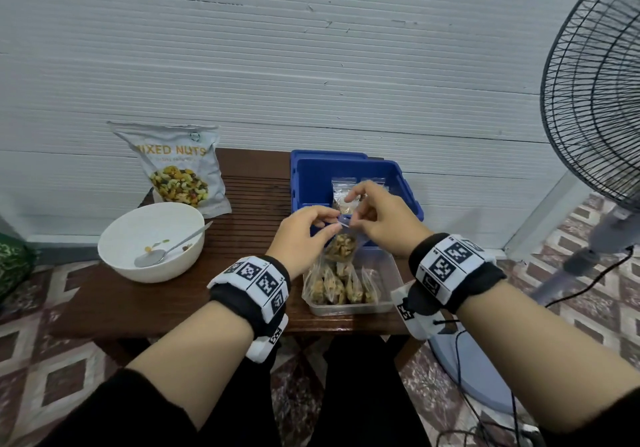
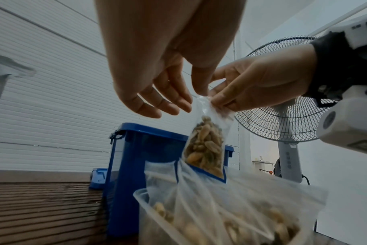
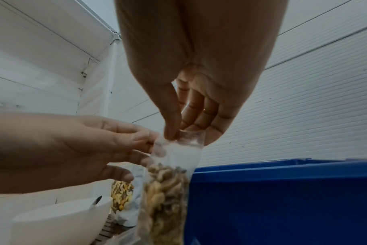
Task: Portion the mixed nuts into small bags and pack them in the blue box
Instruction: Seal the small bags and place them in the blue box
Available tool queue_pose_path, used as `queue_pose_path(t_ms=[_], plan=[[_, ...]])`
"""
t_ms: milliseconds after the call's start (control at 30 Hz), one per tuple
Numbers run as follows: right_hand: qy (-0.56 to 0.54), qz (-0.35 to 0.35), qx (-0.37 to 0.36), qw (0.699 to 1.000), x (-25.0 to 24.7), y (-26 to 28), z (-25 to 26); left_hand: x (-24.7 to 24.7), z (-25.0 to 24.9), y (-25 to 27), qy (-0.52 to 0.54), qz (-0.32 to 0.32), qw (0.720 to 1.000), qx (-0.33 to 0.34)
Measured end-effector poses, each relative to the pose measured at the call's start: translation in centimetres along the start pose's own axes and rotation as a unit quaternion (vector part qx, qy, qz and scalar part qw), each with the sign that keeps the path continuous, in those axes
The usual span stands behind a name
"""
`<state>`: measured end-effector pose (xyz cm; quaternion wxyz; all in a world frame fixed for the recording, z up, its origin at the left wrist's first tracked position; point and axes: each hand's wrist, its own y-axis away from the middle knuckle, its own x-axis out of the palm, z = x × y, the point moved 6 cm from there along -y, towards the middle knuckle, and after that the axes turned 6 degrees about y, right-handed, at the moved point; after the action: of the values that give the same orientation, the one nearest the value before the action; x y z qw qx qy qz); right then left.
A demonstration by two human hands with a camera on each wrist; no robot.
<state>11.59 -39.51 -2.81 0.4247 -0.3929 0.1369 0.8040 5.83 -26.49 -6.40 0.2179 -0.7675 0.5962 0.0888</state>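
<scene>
**Both hands raised and meeting at the fingertips**

Both forearms reach forward, bare from black sleeves, each wrist banded with a black strap bearing printed markers. The left hand (image 1: 300, 233) is palm down; its thumb and forefinger close together in a pinch, the other fingers (image 2: 157, 106) extended and loosely spread. The right hand (image 1: 382, 220) faces it, just beside, thumb pressed against forefinger in a pinch, the remaining fingers (image 3: 201, 109) held straight behind. The fingertips of the two hands nearly touch.

clear nut-filled small bag (image 1: 341, 246) hangs upright before blue box (image 1: 398, 183)
</scene>
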Motion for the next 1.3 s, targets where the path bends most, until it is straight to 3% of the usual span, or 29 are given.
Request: queue_pose_path(t_ms=[267, 567, 667, 967, 1300], plan=[[-0.031, 0.008, 0.007, 0.999, -0.1, 0.1, -0.6, -0.8, 0.2, -0.6, -0.021, -0.031, 0.999, 0.014], [-0.043, 0.016, 0.005, 0.999, -0.2, 0.1, -1.1, 0.1, 0.3, -0.3, -0.006, 0.035, 0.999, 0.035], [-0.045, 0.022, -0.002, 0.999, 0.0, 0.1, -1.3, 0.3, 0.5, -0.4, -0.032, 0.024, 0.998, 0.048], [0.054, 0.037, 0.008, 0.998, 0.1, 0.0, -2.0, 0.8, 0.5, -0.2, -0.020, 0.030, 0.998, 0.044], [0.055, 0.044, -0.017, 0.997, 0.5, 0.0, -1.4, 0.2, 0.1, -0.2, -0.099, 0.009, 0.995, 0.031]])
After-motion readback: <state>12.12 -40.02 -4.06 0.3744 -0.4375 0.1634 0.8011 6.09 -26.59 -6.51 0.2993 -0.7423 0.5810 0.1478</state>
